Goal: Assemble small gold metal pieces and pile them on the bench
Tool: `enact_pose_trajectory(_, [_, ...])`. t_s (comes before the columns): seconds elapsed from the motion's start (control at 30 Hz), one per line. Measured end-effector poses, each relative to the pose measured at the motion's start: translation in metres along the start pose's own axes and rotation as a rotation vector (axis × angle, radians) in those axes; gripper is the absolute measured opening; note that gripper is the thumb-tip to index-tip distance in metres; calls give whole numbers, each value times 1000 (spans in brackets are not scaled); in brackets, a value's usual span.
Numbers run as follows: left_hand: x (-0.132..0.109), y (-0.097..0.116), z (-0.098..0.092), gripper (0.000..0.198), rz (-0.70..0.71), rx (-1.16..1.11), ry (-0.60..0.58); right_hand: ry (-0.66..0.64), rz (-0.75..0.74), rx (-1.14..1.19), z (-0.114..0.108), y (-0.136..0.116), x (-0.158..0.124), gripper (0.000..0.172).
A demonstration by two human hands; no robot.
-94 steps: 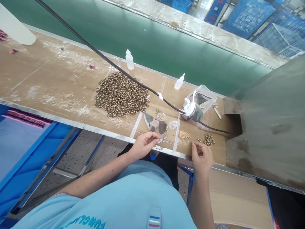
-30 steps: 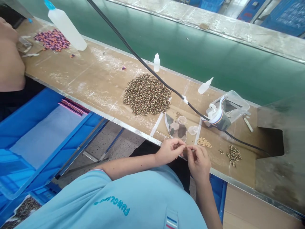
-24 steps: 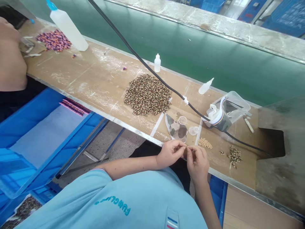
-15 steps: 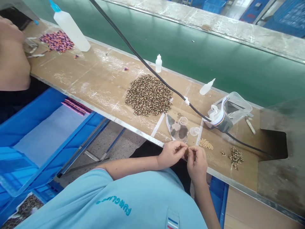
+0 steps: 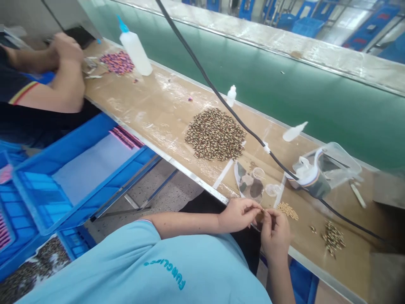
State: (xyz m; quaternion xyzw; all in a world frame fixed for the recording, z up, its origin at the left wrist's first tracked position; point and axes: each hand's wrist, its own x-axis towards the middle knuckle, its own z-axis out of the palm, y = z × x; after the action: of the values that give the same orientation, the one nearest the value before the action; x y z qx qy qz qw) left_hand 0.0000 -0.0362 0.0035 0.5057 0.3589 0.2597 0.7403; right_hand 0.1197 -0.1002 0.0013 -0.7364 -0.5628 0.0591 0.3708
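Observation:
Close together at the table's front edge, my left hand [image 5: 239,214] and my right hand [image 5: 276,231] meet at the fingertips. Both are closed in a pinch; whatever they hold is too small and hidden to name. Just beyond lies a camouflage-patterned piece [image 5: 250,186] with small clear round dishes [image 5: 272,190] beside it. A little pile of pale beads [image 5: 287,210] sits right by my right hand. Farther right is a small heap of brown-and-gold pieces [image 5: 333,237]. A much larger heap of similar pieces [image 5: 215,134] lies up and to the left.
A black cable [image 5: 218,90] crosses the cardboard-covered table [image 5: 155,109]. Small bottles [image 5: 231,96], a large bottle [image 5: 136,52] and a clear tub [image 5: 344,158] stand along the back. At left are a co-worker's arms [image 5: 68,76] and a blue crate [image 5: 34,181].
The view has swung left, so everything sits farther right and lower, and more of the co-worker shows. My hands stay pinched together at the table edge.

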Motion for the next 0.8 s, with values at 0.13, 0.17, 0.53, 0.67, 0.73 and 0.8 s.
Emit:
enact_pose_trajectory(0.13, [-2,-2,-4,23,51,56,-18,8,33,15,2,9,0,36])
enact_pose_trajectory(0.17, [-2,0,-9,23,99,123,-9,5,65,24,2,11,-1,39])
enact_pose_trajectory(0.53, [33,48,-126,20,422,946,432,7,246,55,3,22,0,50])
enact_pose_trajectory(0.67, [42,45,-133,19,428,1057,407,-10,315,77,3,23,-1,49])
enact_pose_trajectory(0.73, [44,44,-131,19,439,1087,405,-14,338,118,1,19,-1,45])
enact_pose_trajectory(0.8, [44,44,-129,18,451,1120,411,-20,351,204,-2,13,1,40])
